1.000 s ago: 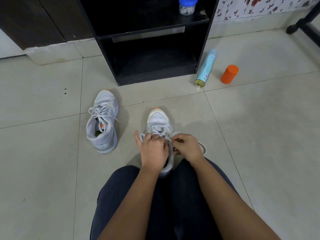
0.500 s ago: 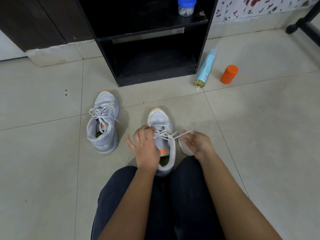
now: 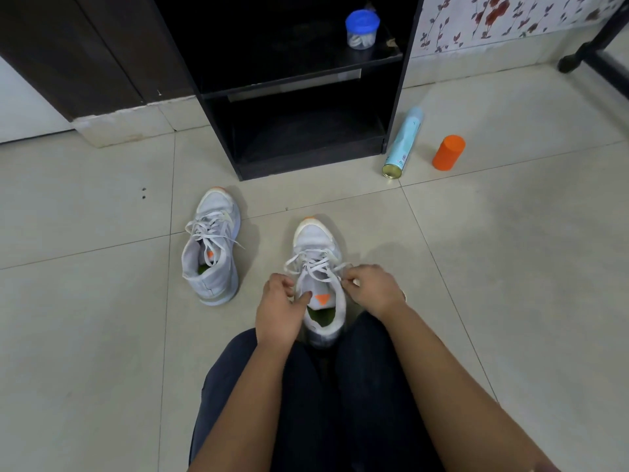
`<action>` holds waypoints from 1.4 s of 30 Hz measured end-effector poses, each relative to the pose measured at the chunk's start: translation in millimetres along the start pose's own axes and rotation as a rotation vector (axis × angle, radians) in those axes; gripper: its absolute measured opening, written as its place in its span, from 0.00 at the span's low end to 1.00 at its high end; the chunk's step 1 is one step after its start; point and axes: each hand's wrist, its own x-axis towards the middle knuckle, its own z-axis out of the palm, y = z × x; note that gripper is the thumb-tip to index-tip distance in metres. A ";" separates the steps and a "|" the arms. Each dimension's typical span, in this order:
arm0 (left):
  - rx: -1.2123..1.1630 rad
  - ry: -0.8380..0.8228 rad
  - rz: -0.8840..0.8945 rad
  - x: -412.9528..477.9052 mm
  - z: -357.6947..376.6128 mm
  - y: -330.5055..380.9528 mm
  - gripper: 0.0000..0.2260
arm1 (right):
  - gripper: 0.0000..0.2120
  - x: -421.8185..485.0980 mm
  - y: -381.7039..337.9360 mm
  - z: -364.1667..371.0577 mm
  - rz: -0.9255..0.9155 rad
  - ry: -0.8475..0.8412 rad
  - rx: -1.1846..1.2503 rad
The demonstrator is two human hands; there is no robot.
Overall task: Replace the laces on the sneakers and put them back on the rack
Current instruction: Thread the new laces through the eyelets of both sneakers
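In the middle of the frame, the left hand (image 3: 279,310) and right hand (image 3: 372,287) both pinch the sneaker (image 3: 318,238) lace (image 3: 315,267).

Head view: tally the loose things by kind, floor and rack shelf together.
Pale grey mesh sneakers: 2, untended sneaker and sneaker being laced
Pale blue metal spray can, lying down: 1
Orange plastic cylinder: 1
Clear plastic jar with blue lid: 1
Total: 5

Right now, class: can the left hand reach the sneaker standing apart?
Probably yes: only bare floor lies between the left hand and that sneaker, though it is pinching a lace.
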 end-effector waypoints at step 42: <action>-0.071 0.061 0.025 13.4 7.2 2.4 0.11 | 0.13 27.6 47.9 -2.9 0.450 0.056 0.033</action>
